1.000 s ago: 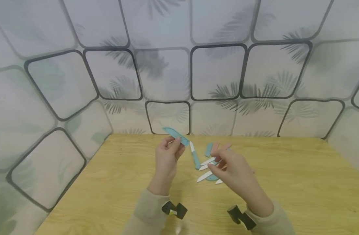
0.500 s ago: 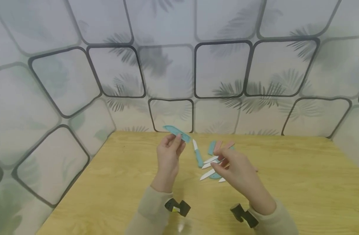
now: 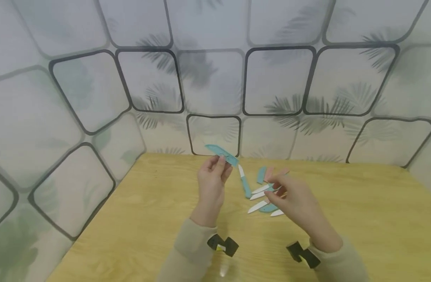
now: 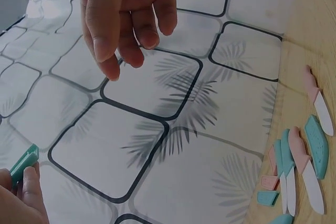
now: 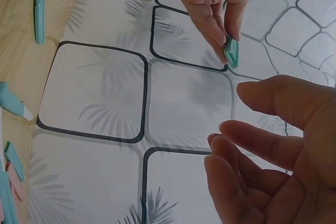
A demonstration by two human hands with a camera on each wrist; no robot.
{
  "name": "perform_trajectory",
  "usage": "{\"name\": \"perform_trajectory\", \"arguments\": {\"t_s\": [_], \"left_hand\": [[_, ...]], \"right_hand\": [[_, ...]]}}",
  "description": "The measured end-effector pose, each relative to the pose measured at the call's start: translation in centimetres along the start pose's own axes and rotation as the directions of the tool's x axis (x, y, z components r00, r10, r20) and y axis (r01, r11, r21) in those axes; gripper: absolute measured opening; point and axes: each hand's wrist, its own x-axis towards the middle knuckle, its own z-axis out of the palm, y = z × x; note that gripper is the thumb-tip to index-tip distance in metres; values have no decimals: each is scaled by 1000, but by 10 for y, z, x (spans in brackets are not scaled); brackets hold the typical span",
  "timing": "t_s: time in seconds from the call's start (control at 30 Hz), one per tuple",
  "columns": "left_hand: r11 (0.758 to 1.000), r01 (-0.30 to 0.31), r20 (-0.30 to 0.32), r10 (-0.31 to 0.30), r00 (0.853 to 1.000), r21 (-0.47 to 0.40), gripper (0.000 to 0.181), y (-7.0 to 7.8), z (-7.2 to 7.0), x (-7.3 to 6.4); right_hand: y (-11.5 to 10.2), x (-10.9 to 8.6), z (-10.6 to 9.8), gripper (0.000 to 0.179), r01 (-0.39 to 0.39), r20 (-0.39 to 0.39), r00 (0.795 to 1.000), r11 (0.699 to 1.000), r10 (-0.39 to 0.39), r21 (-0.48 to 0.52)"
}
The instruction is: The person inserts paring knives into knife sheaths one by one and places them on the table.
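Observation:
My left hand (image 3: 212,188) pinches a teal knife sheath (image 3: 222,154) between thumb and fingers, holding it raised above the table with its tip toward the upper left. To the right, my right hand (image 3: 298,199) hovers with loosely bent fingers and nothing in them; the right wrist view shows a gap between its thumb and fingers. Just beyond the hands lies a teal-handled knife (image 3: 246,186) with a white blade. Under and behind the right hand are more white-bladed knives, some with pink handles (image 4: 297,148), and another teal sheath (image 4: 316,148). The right hand partly hides them in the head view.
Small teal (image 3: 261,175) and pink (image 3: 268,173) pieces lie at the back of the knife group. The wooden table (image 3: 155,203) meets a wall (image 3: 215,86) patterned with rounded squares and leaves. Each wrist bears a black camera mount (image 3: 222,245).
The whole head view has shifted, so everything appears further right. The left hand keeps its hold on the sheath, and the right hand stays above the knives.

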Motion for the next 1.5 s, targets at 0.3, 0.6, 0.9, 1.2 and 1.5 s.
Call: {"name": "perform_trajectory", "arguments": {"t_s": [0.3,0.6,0.9,1.2,1.5], "left_hand": [[1000,8,-17,-8,1000,12,25,4,-2,1],[1000,-2,-28,2,1000,9,21,10,-6,1],[1000,11,-17,-12,1000,-17,23,10,-6,2],[999,2,5,-2,1000,-54,17,8,-3,2],[999,14,4,-14,1000,-36,19,8,0,-1]], "right_hand": [[18,17,20,15,55,165,986,992,-36,-112],[31,52,50,19,-26,343,935,981,93,-192],[45,71,81,6,-158,440,857,950,268,-271],[52,80,99,4,-207,452,826,927,337,-313],[58,80,108,6,-225,387,842,895,377,-384]]}}
